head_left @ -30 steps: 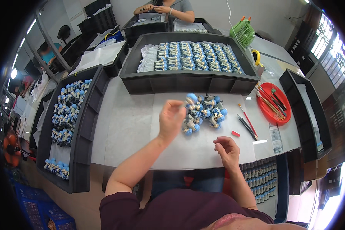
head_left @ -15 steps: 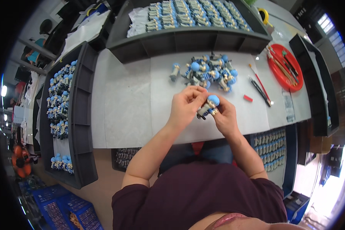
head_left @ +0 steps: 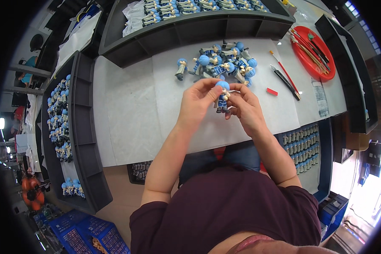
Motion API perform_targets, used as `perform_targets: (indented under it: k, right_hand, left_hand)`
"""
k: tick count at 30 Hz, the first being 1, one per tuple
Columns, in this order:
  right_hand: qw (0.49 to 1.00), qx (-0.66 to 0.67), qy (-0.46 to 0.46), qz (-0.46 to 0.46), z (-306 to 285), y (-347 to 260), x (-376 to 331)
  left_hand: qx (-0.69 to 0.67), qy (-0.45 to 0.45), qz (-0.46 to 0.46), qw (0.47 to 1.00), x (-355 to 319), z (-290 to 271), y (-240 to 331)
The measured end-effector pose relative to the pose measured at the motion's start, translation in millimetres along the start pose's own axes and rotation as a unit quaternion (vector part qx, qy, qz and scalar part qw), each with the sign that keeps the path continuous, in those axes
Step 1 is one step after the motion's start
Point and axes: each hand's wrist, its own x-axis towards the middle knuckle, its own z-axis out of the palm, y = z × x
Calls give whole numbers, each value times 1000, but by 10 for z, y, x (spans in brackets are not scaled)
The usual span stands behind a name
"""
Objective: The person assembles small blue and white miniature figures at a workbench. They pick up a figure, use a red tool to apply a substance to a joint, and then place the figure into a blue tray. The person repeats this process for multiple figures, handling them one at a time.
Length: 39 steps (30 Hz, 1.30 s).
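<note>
Covering the figurine (head_left: 222, 96), both hands' fingers (head_left: 207, 89) hide its sides.

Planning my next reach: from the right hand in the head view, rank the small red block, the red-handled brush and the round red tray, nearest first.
From the right hand:
1. Small red block, just to its right on the table.
2. Red-handled brush, farther up and right.
3. Round red tray, at the far right.

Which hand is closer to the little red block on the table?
The right hand. It sits just left of the little red block, holding the blue-headed figurine. The left hand grips the same figurine from its far side, farther from the block.
</note>
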Motion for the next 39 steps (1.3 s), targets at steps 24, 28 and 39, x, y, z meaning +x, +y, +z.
perform_targets:
  k: [24, 28, 39]
  right_hand:
    - [960, -117, 26, -255, -129, 306, -70]
    - [951, -138, 44, -273, -143, 334, -60]
    - [940, -148, 53, -303, -159, 362, -80]
  left_hand:
    - [-52, 30, -3, 998, -86, -142, -104]
    - [-63, 22, -4, 998, -84, -121, -102]
    - [-75, 3, 6, 997, -96, -104, -128]
